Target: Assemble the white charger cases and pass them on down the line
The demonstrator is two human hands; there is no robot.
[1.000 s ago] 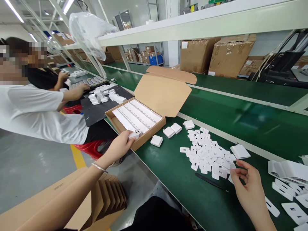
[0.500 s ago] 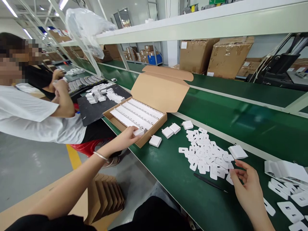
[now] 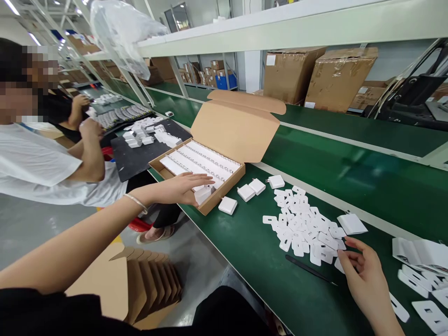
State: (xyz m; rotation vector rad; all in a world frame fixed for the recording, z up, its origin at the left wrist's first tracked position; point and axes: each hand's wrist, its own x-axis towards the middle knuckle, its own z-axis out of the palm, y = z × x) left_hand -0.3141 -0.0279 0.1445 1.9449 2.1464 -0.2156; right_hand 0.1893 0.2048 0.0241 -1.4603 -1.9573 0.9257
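My left hand [image 3: 184, 187] is over the near right corner of the open cardboard box [image 3: 224, 190], its fingers stretched out flat and apart. Below the fingers stands a white charger [image 3: 203, 194]; whether the hidden thumb touches it I cannot tell. Rows of white chargers [image 3: 212, 151] with metal prongs fill the box. At the right, my right hand [image 3: 364, 273] hovers half curled, thumb and forefinger apart, beside a heap of white cards with cut-out slots [image 3: 304, 224]. Black tweezers [image 3: 310, 269] lie just left of that hand.
Loose chargers [image 3: 246, 192] lie between box and cards; another charger [image 3: 352, 223] sits behind my right hand. More chargers [image 3: 420, 252] stand at far right. A co-worker in a white shirt [image 3: 38, 158] works at left. Flattened cartons [image 3: 150, 284] are stacked below.
My left hand has let go of the charger in the box's near corner, lifting and straightening its fingers above it. My right hand stays beside the cards.
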